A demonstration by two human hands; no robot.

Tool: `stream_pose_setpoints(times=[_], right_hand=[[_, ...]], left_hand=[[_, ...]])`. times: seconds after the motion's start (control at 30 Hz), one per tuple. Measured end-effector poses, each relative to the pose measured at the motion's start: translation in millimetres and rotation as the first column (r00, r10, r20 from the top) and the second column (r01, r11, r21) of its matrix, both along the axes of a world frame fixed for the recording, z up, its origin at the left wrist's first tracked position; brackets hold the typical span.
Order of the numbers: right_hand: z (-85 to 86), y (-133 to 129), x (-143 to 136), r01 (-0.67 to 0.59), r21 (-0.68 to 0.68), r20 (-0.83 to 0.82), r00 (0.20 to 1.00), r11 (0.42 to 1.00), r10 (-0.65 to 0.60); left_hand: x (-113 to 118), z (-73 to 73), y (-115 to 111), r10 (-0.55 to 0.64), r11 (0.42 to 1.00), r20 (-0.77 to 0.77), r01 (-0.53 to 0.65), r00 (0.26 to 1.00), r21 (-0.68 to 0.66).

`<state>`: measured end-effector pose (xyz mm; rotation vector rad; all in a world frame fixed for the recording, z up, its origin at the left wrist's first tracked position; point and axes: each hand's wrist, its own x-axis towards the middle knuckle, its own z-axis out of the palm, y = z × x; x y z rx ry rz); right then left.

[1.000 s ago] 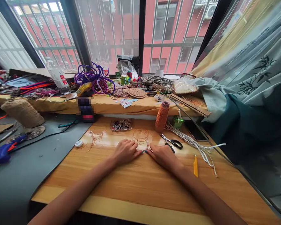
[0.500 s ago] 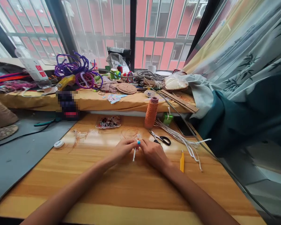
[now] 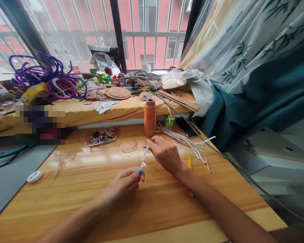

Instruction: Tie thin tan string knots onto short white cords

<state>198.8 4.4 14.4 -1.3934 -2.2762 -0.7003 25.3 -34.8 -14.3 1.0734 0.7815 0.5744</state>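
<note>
A short white cord (image 3: 145,154) with a knotted, frayed lower part stretches between my two hands above the wooden table (image 3: 96,202). My left hand (image 3: 130,180) pinches its lower end between thumb and fingers, a blue nail showing. Higher and to the right, my right hand (image 3: 164,152) holds the upper end at its fingertips. Just behind my right hand stands an orange thread spool (image 3: 150,118). A loose coil of thin orange thread (image 3: 128,145) lies to the left of the cord.
A clear tray of beads (image 3: 101,136) sits at the back left. White cords (image 3: 192,145), a yellow tool (image 3: 190,162), a phone (image 3: 187,128) and a green box (image 3: 169,121) lie right. A white round case (image 3: 34,176) is far left. Behind runs a cluttered ledge (image 3: 83,111).
My hands have moved apart, the left one down toward me and the right one up, with the cord now stretched between them. The view has turned right. My right arm now covers the scissors.
</note>
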Motion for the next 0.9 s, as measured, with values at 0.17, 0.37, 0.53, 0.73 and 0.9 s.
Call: stream_pose_setpoints(times=[0.17,0.37,0.53,0.73,0.9], right_hand=[[24.1,-28,24,0.468,-0.208,-0.039,0.874,0.859,-0.485],[-11.8,-83,61,0.607,-0.469,0.144,0.769,0.641,-0.623],[-24.1,-102,68,0.218,-0.584,-0.213,0.889,0.782,-0.407],[-7.5,-90,29,-0.223,-0.399,-0.595,0.801,0.889,-0.066],[-6.3,-40,-17,-0.311,-0.256,-0.402,0.895,0.915,0.192]], left_hand=[[3,-2.4,1,0.207,0.976,0.150,-0.194,0.967,-0.095],[1,-4.9,8,0.275,0.961,0.127,-0.278,0.953,0.005],[-4,-8.4,16,0.360,0.927,0.095,-0.367,0.928,0.072],[-14,-4.2,27,0.410,0.888,0.034,-0.408,0.911,0.214],[-20,-5.9,38,0.516,0.821,0.018,-0.500,0.856,0.276]])
